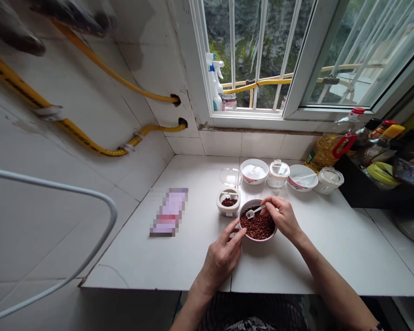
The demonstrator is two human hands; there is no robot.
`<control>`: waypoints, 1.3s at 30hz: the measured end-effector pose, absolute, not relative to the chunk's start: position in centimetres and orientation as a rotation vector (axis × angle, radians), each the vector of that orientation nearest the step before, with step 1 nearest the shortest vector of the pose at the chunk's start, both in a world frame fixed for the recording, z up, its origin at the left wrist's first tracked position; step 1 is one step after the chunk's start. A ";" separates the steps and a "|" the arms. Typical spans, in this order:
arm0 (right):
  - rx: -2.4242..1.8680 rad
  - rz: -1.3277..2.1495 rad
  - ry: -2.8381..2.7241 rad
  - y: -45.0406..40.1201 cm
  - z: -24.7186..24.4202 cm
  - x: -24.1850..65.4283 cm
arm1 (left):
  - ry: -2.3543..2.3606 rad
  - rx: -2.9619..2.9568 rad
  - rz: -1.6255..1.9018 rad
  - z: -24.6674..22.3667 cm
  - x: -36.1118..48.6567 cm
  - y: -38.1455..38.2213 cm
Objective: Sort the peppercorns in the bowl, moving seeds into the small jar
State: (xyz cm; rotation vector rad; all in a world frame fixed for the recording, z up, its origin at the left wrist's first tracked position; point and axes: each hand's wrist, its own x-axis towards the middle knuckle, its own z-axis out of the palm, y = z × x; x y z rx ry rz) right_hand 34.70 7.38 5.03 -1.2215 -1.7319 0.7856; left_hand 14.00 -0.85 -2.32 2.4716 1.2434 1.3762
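Observation:
A bowl (258, 237) of small dark red peppercorn-like grains stands on the white tiled counter. My left hand (225, 253) touches its left rim with fingers apart. My right hand (282, 217) pinches the handle of a small white spoon (250, 214), whose head is over the grains at the back left of the bowl. Just behind and left of the bowl, a small white container (228, 211) stands with its clear lid (230, 177) raised; some of the same grains are inside.
Behind stand a bowl of white powder (254, 172), a lidded jar (278, 174), another bowl (302, 178) and a second jar (329, 180). An oil bottle (331, 142) and other bottles are at the right. A blurred purple item (169, 212) lies left.

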 end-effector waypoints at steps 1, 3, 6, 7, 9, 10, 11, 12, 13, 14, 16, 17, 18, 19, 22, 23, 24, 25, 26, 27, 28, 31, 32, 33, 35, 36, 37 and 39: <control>-1.223 0.844 -1.696 7.4 5.0 34.7 | 1.243 2.470 1.374 -2.3 14.0 -0.9; -1.224 0.969 -1.607 7.3 4.9 34.7 | 1.246 2.466 1.369 -2.3 14.0 -0.9; -1.221 1.118 -1.498 7.5 4.8 34.9 | 1.244 2.463 1.365 -2.2 14.0 -0.9; -1.217 1.152 -1.471 7.7 4.8 35.0 | 1.241 2.461 1.366 -2.2 14.0 -0.9; -1.202 1.193 -1.422 7.9 5.0 35.1 | 1.239 2.460 1.368 -2.1 14.0 -0.8; -1.189 1.195 -1.401 8.0 5.1 35.1 | 1.239 2.461 1.370 -2.1 14.0 -0.8; -1.172 1.184 -1.385 8.0 5.4 35.0 | 1.241 2.463 1.372 -2.1 14.0 -0.8; -1.150 1.162 -1.376 8.0 5.7 34.9 | 1.240 2.465 1.371 -2.1 14.0 -0.8; -1.125 1.130 -1.375 8.0 6.0 34.7 | 1.241 2.466 1.368 -2.1 14.0 -0.8; -1.097 1.086 -1.385 7.8 6.2 34.4 | 1.240 2.463 1.366 -2.2 14.0 -0.8; -1.042 0.971 -1.442 7.5 6.6 33.7 | 1.238 2.458 1.362 -2.2 14.0 -0.9; -1.016 0.897 -1.494 7.3 6.6 33.2 | 1.236 2.455 1.362 -2.2 14.0 -0.9; -0.990 0.814 -1.563 7.2 6.5 32.8 | 1.233 2.455 1.362 -2.2 14.0 -0.9; -0.957 0.716 -1.650 7.1 6.3 32.4 | 1.234 2.454 1.362 -2.2 14.0 -0.9; -0.831 0.412 -1.916 7.1 5.6 31.7 | 1.237 2.456 1.368 -2.2 14.0 -0.8; -0.800 0.342 -1.969 7.1 5.5 31.7 | 1.236 2.458 1.372 -2.2 14.0 -0.8; -0.786 0.298 -1.994 7.1 5.5 31.8 | 1.235 2.460 1.373 -2.2 14.0 -0.8; -0.792 0.282 -1.991 7.2 5.6 32.0 | 1.235 2.461 1.369 -2.1 14.0 -0.8; -0.818 0.290 -1.964 7.2 5.7 32.4 | 1.235 2.460 1.362 -2.1 14.0 -0.9; -0.861 0.319 -1.923 7.1 5.9 32.8 | 1.238 2.457 1.353 -2.1 14.0 -0.9; -0.915 0.368 -1.878 7.1 6.1 33.3 | 1.239 2.455 1.345 -2.1 14.0 -0.9; -1.084 0.553 -1.810 7.1 6.2 34.5 | 1.243 2.450 1.340 -2.1 14.0 -0.9; -1.119 0.594 -1.819 7.1 6.0 34.8 | 1.242 2.450 1.347 -2.1 14.0 -0.9; -1.139 0.617 -1.841 7.1 5.8 35.0 | 1.240 2.453 1.354 -2.1 14.0 -0.9; -1.143 0.629 -1.893 7.2 5.2 34.9 | 1.237 2.461 1.365 -2.2 14.0 -0.9; -1.134 0.634 -1.914 7.2 4.9 34.8 | 1.237 2.464 1.372 -2.2 14.0 -0.8; -1.124 0.644 -1.927 7.2 4.7 34.6 | 1.241 2.466 1.376 -2.2 14.0 -0.8; -1.118 0.684 -1.913 7.2 4.5 34.3 | 1.251 2.464 1.381 -2.2 14.0 -0.8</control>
